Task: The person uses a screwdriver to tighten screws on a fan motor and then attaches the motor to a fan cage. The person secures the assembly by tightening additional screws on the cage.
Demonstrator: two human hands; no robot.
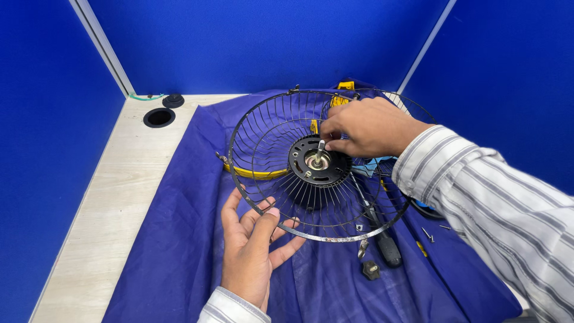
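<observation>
A blue cloth (pixel 179 251) covered most of the pale wooden table (pixel 113 197), which was boxed in by blue partition walls (pixel 251 42) at the back and on both sides. On the cloth lay a round wire fan guard (pixel 269 137), tilted up toward the back wall, its near rim low and its far rim raised. At the guard's centre sat a black hub (pixel 320 161) with a metal shaft (pixel 320 149) standing up from it.

The left hand (pixel 254 251) was below the guard's near rim, fingers spread, thumb over the rim wire and fingers under it, gripping lightly. The right hand (pixel 368 128) reached over the guard from the right, fingertips pressed together and pinching the top of the shaft.

Under the guard's right half lay a screwdriver (pixel 382 236) with a black handle, and a small black nut (pixel 371 270) sat just in front of the guard. A few loose screws (pixel 427 234) lay to the right of the guard.

Left of the guard, bare table ran to the left wall, broken by a round cable hole (pixel 159 117) near the back corner.
</observation>
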